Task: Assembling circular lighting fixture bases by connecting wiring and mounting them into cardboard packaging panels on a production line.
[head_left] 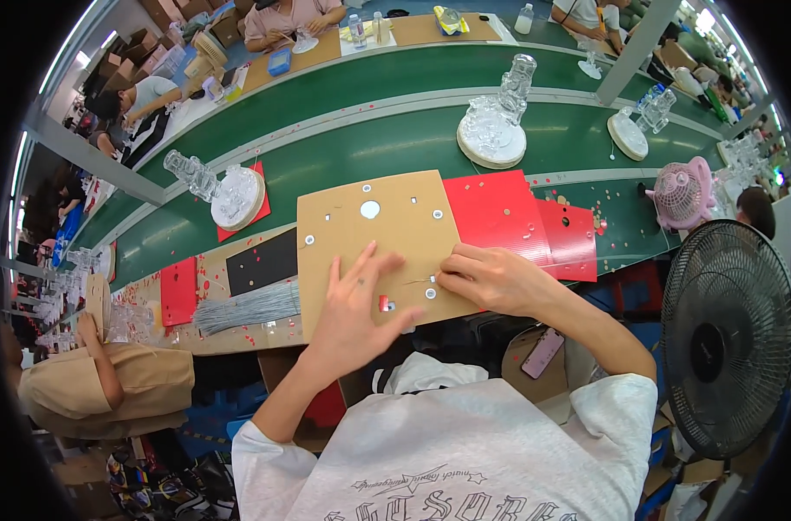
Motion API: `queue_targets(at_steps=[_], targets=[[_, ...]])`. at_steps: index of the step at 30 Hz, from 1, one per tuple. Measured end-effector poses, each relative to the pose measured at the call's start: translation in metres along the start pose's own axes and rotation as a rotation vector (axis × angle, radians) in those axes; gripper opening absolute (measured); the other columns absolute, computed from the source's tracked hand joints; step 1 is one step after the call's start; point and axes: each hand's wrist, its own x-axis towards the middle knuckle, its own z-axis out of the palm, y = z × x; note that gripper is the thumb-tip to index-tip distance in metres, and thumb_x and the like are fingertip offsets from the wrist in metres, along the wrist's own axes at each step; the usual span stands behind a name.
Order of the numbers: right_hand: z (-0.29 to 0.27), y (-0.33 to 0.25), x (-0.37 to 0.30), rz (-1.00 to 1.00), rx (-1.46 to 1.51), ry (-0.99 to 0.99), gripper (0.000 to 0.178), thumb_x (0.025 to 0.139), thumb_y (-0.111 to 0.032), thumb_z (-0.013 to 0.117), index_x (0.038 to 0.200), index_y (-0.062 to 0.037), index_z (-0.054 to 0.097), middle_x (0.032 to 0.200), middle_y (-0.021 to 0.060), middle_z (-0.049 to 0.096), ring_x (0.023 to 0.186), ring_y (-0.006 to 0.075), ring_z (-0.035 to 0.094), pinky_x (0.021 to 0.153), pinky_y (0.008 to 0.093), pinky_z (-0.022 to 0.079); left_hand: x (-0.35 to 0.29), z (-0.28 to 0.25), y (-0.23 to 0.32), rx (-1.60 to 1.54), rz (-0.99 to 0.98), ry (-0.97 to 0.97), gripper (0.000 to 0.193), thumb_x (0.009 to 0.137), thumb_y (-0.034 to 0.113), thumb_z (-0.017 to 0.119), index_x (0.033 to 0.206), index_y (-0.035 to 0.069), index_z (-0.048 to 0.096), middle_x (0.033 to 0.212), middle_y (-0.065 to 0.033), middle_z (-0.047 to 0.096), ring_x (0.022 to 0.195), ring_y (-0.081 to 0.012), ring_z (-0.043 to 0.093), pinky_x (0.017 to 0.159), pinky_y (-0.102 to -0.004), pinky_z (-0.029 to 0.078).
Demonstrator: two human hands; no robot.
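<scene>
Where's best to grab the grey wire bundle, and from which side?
Probably around the middle of the grey wire bundle, coming from above with fingers across the strands: it is long, lies flat and is made of many thin pieces, so an end grip could shed some. Approach from the left; its right end meets the brown board.

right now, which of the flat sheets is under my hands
The brown sheet, the one with your left hand and right hand over it; the red sheets and black sheet have no hand over them.
</scene>
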Motion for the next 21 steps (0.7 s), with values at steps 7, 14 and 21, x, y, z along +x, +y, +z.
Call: queue_targets(at_steps=[7, 14, 21], targets=[[0.0, 0.002, -0.008, 0.078, 0.06, 0.016, 0.033, 0.073, -0.011, 0.071, 0.102, 0.0009, 0.065, 0.104, 0.0101, 0.061, 0.1, 0.0261, 0.064, 0.075, 0.0354, 0.06, 0.019, 0.018, -0.005, 0.136, 0.178, 0.065, 0.012, 0.085, 0.015, 0.073, 0.09, 0.004, 0.071, 0.102, -0.0067, 0.074, 0.119, -0.0406, 0.062, 0.105, -0.0551, 0.043], [0.02, -0.034, -0.002, 0.35, 0.134, 0.247, 0.073, 0.069, -0.042, 0.086, 0.118, 0.0074, 0.064, 0.128, 0.0164, 0.063, 0.115, 0.0342, 0.061, 0.096, 0.0429, 0.054, 0.018, 0.028, -0.01, -0.062, 0.148, 0.154, 0.007, 0.082, 0.003, 0.071, 0.088, 0.001, 0.069, 0.093, -0.0096, 0.074, 0.111, -0.0405, 0.067, 0.101, -0.0514, 0.049], [0.022, -0.023, -0.013, 0.32, 0.188, 0.266, 0.077, 0.066, -0.045, 0.088, 0.119, 0.0057, 0.066, 0.129, 0.0146, 0.064, 0.119, 0.0325, 0.061, 0.099, 0.0413, 0.053, 0.006, 0.001, -0.011, -0.288, -0.107, 0.121, 0.004, 0.079, 0.0, 0.073, 0.079, 0.0, 0.069, 0.087, -0.0092, 0.075, 0.118, -0.0347, 0.065, 0.114, -0.0567, 0.032]])
